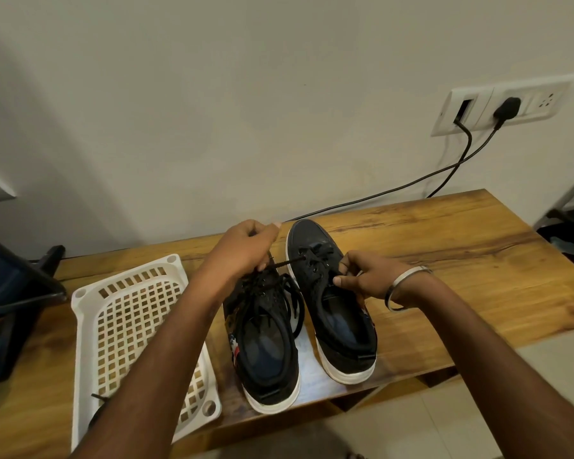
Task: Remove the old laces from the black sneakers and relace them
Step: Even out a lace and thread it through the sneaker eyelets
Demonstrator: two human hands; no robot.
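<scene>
While two black canvas sneakers with white rubber soles stand side by side on the wooden table, toes pointing away from me, both my hands work at the right sneaker [332,303]. My left hand [246,248] hovers over the toe of the left sneaker [265,339], fingers curled around a black lace [287,262] that runs taut from my fist to an eyelet near the right sneaker's toe. My right hand [362,276], with a silver metal bangle [401,286] on the wrist, pinches the right sneaker's eyelet edge between thumb and fingers, steadying it. That sneaker has lace only across its lowest eyelets; its upper eyelets sit bare. The left sneaker is fully laced, with loose black ends trailing over its opening and down between the two shoes.

To the left of the sneakers, just beside them, lies a white plastic basket [130,313] with a square lattice base; my left forearm crosses over its near corner. The brown wood-grain table [444,260] stands against a plain off-white wall. At far left a dark screen on a black stand [17,289] sits on the table. On the wall at upper right, a white socket panel [504,104] holds a black plug [506,107], and black cables [411,183] run down behind the table.
</scene>
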